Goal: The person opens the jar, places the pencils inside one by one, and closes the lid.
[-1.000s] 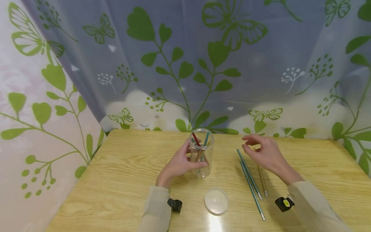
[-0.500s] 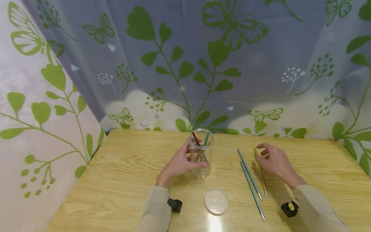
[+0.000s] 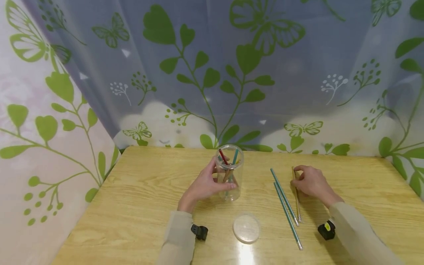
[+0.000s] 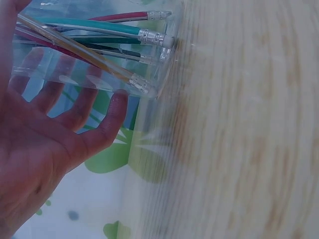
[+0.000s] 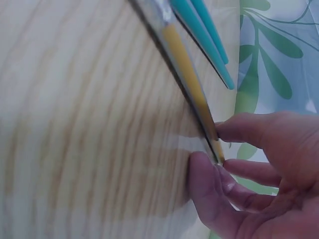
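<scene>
1. Pointing its eraser end back toward the person, the yellow pencil (image 5: 185, 64) is out on the right side of the wooden surface (image 3: 139, 221), outside the jar; whether it has left the wood at all, I can't tell.
2. Pinched at its far end, it sits between the thumb and fingers of the right hand (image 3: 311, 181).
3. A second ago that hand hovered above the pencils; now it has come down, and the pencil's eraser end has swung a little toward its neighbours. To my eye, that means the pencil is under control, though it is not yet properly picked up.
4. Just beside it lie two teal pencils (image 3: 284, 197), nearly side by side and untouched, between the yellow one and the jar.
5. The clear jar (image 3: 236, 176) stands upright, its mouth uncovered, with several pencils (image 4: 94, 25) leaning inside, erasers down. The left hand (image 3: 203, 186) grasps it, fingers wrapped behind and thumb in front, just as a second ago, so it looks well steadied.
6. Nearer the person rests a clear round lid (image 3: 246, 228).
7. Behind everything hangs a leaf-and-butterfly cloth (image 3: 212, 29).
</scene>
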A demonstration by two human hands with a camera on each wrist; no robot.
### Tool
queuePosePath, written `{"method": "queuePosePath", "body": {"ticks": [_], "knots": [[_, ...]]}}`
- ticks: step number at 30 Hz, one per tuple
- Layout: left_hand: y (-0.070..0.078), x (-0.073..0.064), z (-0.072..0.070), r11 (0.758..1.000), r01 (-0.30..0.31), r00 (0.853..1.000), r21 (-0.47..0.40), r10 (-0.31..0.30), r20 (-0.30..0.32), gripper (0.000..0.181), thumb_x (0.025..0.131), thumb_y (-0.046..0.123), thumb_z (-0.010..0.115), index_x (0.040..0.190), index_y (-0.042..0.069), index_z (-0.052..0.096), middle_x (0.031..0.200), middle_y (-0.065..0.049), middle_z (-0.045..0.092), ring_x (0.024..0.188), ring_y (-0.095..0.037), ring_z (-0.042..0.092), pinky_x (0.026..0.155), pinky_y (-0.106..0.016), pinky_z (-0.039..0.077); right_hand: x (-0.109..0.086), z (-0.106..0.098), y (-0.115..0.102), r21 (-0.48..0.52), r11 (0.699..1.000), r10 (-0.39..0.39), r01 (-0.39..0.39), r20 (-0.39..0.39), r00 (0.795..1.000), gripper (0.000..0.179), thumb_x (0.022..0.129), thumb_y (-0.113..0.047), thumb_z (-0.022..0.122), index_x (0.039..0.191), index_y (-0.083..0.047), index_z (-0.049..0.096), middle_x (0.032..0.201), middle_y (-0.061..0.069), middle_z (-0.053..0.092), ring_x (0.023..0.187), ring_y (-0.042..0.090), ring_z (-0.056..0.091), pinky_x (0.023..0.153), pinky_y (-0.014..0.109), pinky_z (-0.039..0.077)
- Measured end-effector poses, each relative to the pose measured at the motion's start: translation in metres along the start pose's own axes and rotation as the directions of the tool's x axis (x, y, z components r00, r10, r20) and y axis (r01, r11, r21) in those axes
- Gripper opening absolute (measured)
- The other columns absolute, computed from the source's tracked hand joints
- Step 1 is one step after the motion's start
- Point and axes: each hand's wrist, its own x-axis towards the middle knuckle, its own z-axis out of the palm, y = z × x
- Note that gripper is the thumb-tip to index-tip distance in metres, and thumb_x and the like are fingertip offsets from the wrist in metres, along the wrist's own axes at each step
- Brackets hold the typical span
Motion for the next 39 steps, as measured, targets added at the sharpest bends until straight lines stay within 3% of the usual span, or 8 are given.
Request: {"method": "queuePosePath", "body": {"ticks": [12, 21, 30, 39], "knots": [[0.003, 0.000, 0.000, 1.000, 0.009, 1.000, -0.003, -0.009, -0.008, 0.104, 0.080, 0.030, 0.090, 0.154, 0.057, 0.022, 0.149, 0.009, 0.049, 0.135, -0.025, 0.052, 0.101, -0.049, 0.054, -0.002, -0.003, -0.006, 0.104, 0.990, 0.085, -0.095, 0.094, 0.992, 0.065, 0.087, -0.004, 0.068, 0.141, 0.021, 0.041, 0.105, 0.033, 0.070, 0.053, 0.013, 0.065, 0.053, 0.031, 0.059], [0.004, -0.002, -0.001, 1.000, 0.008, 1.000, 0.004, -0.008, -0.005, 0.101, 0.080, 0.030, 0.089, 0.154, 0.055, 0.024, 0.149, 0.004, 0.051, 0.135, -0.029, 0.054, 0.100, -0.050, 0.055, -0.010, -0.006, -0.006, 0.224, 0.956, 0.173, -0.188, 0.087, 0.981, 0.073, 0.090, -0.009, 0.069, 0.149, 0.014, 0.033, 0.112, 0.034, 0.064, 0.058, 0.015, 0.066, 0.058, 0.034, 0.061], [0.003, -0.002, -0.001, 1.000, 0.012, 1.000, -0.008, -0.012, -0.001, 0.103, 0.080, 0.030, 0.089, 0.154, 0.055, 0.023, 0.147, 0.004, 0.052, 0.132, -0.029, 0.056, 0.097, -0.048, 0.056, -0.013, -0.014, -0.007, 0.254, 0.955, 0.148, -0.156, 0.048, 0.988, 0.080, 0.091, -0.010, 0.068, 0.156, 0.007, 0.025, 0.105, 0.029, 0.064, 0.059, 0.018, 0.067, 0.058, 0.037, 0.061], [0.000, -0.001, -0.001, 1.000, 0.020, 1.000, -0.021, -0.020, 0.010, 0.098, 0.081, 0.032, 0.089, 0.153, 0.055, 0.026, 0.146, -0.002, 0.053, 0.127, -0.035, 0.060, 0.096, -0.050, 0.056, -0.020, -0.022, -0.013, 0.303, 0.950, 0.107, -0.074, -0.094, 0.990, 0.077, 0.090, -0.008, 0.067, 0.156, 0.002, 0.028, 0.096, 0.016, 0.058, 0.064, 0.024, 0.067, 0.057, 0.038, 0.062]]}}
